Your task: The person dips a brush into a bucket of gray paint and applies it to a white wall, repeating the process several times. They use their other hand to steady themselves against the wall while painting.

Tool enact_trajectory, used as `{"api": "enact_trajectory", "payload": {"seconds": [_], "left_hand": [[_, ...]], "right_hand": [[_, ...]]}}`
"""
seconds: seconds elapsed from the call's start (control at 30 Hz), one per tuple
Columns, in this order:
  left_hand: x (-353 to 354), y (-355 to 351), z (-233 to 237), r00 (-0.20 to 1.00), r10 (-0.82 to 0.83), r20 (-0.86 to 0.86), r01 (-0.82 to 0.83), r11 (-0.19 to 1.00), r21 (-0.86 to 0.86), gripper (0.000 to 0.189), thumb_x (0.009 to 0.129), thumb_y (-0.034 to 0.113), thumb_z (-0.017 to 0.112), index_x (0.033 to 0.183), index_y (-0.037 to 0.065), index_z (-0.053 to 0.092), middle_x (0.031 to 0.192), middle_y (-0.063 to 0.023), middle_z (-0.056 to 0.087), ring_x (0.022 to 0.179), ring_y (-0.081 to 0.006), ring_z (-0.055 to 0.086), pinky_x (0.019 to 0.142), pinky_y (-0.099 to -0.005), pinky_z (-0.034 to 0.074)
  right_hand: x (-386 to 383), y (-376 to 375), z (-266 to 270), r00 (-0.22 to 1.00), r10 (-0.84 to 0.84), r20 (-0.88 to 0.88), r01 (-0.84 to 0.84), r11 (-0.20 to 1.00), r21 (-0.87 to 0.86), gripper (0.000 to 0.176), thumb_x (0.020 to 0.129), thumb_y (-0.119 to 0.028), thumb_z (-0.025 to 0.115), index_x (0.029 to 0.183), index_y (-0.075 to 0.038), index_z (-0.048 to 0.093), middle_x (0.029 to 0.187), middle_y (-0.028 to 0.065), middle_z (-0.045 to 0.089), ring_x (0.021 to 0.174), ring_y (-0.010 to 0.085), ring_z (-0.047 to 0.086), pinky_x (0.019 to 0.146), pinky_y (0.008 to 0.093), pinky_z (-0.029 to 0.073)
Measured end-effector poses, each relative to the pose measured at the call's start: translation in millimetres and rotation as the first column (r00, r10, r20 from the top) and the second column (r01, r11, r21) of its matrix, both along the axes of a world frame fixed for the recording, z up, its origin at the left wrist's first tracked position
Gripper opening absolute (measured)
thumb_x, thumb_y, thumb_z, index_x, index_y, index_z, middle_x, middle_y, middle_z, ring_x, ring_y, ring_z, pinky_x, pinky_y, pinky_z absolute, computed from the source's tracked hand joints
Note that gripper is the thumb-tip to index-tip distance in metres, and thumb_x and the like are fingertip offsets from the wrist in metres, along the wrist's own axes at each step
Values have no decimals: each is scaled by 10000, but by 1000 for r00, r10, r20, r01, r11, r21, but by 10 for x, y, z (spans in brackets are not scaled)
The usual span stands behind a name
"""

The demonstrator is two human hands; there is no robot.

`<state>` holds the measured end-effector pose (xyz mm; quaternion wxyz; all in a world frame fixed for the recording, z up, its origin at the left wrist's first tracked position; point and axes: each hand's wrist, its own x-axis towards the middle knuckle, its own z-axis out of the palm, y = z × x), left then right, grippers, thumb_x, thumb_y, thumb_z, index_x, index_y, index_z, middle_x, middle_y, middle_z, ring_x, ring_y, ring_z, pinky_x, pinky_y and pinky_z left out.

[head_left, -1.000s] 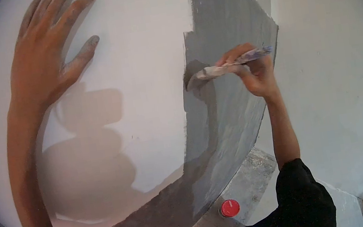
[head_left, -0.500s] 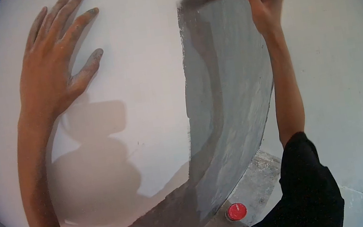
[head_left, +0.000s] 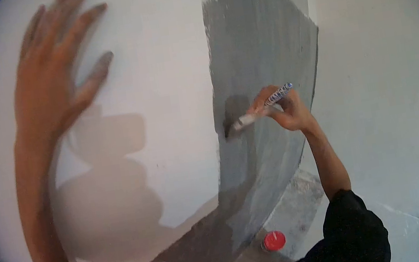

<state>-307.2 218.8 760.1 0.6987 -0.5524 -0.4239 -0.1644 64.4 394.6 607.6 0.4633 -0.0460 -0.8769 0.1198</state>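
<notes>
My right hand (head_left: 284,108) is closed round the handle of a paintbrush (head_left: 247,119). The dark bristles point left and touch, or nearly touch, the grey painted area (head_left: 266,41) close to where it meets the white. My left hand (head_left: 56,67) is spread, fingers apart with dark smudges on the tips, against the white wall (head_left: 170,82) on the left. Nothing is in that hand. A ragged edge separates the grey from the white.
Low down, a round red-topped container (head_left: 274,240) stands on a stained grey floor strip (head_left: 302,198). A pale surface (head_left: 386,83) fills the right side. Shadows of my head and arm fall across the wall.
My right hand has brought the paintbrush down along the grey area, from near the top to about mid-height. The left hand stays spread, a little further left in view.
</notes>
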Motion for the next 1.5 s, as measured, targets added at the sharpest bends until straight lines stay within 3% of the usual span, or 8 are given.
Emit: {"api": "enact_trajectory", "payload": {"seconds": [0.1, 0.3, 0.4, 0.53, 0.7, 1.17, 1.33, 1.5], "left_hand": [[-55, 3, 50, 995, 30, -95, -32, 999, -21, 586, 867, 215, 641, 1426, 216, 463, 1545, -40, 364, 1442, -249, 303, 1206, -462, 218], [-32, -7, 127, 996, -13, -83, 7, 997, -71, 570, 879, 202, 622, 1427, 198, 465, 1545, -49, 364, 1442, -259, 301, 1201, -473, 219], [-45, -18, 100, 990, 107, -96, -111, 993, -33, 579, 865, 193, 627, 1422, 199, 469, 1548, -48, 359, 1446, -261, 293, 1203, -481, 210], [23, -28, 2, 997, 79, 14, -79, 997, -18, 630, 820, 196, 667, 1417, 225, 472, 1556, -32, 346, 1453, -243, 279, 1211, -478, 201], [104, 1, -58, 987, 29, 156, -30, 1000, -1, 654, 770, 209, 726, 1380, 266, 498, 1557, 6, 339, 1453, -214, 276, 1228, -463, 191], [143, -29, -59, 979, -1, 203, 7, 1000, -30, 635, 785, 239, 709, 1382, 272, 496, 1557, 2, 339, 1452, -222, 274, 1227, -460, 186], [130, -22, -55, 979, -38, 201, 46, 998, -37, 632, 789, 235, 714, 1381, 269, 495, 1562, 3, 331, 1458, -222, 260, 1227, -461, 184], [151, -42, -64, 975, -31, 221, 45, 997, -57, 638, 794, 226, 720, 1386, 267, 486, 1566, -2, 323, 1458, -222, 259, 1228, -468, 174]], "right_hand": [[82, 385, -69, 983, -159, -88, 170, 976, 137, 214, 846, -66, 703, 1052, -40, 651, 1006, 85, 689, 937, 209, 672, 796, 382, 575], [16, 355, 1207, 976, 59, -211, 47, 885, 463, 105, 942, -100, 642, 1024, -36, 634, 1015, 104, 694, 948, 202, 672, 844, 383, 565], [88, 191, 1365, 908, 13, -419, 176, 895, 410, 91, 950, -96, 626, 1023, -42, 635, 1007, 105, 696, 927, 212, 676, 847, 390, 567], [47, 49, 859, 932, 203, -299, -77, 920, 385, 87, 910, -9, 635, 988, -47, 626, 927, 95, 670, 901, 220, 676, 822, 397, 562], [-101, 226, 862, 974, 84, -210, -47, 983, 178, 114, 901, -4, 645, 992, -48, 592, 942, 110, 664, 933, 217, 664, 810, 398, 556], [-192, 214, 2793, 872, 179, -455, 92, 854, 513, 173, 961, -116, 617, 1110, -37, 575, 1075, 107, 645, 964, 216, 660, 838, 394, 584], [-119, -117, 2591, 839, 163, -519, 261, 717, 646, 137, 948, -43, 612, 1076, -6, 581, 1017, 144, 690, 967, 204, 673, 875, 354, 576], [-304, -63, 2306, 778, 243, -579, 209, 769, 604, 140, 923, 37, 604, 1057, 10, 575, 1001, 153, 693, 962, 206, 673, 844, 321, 583]]}}
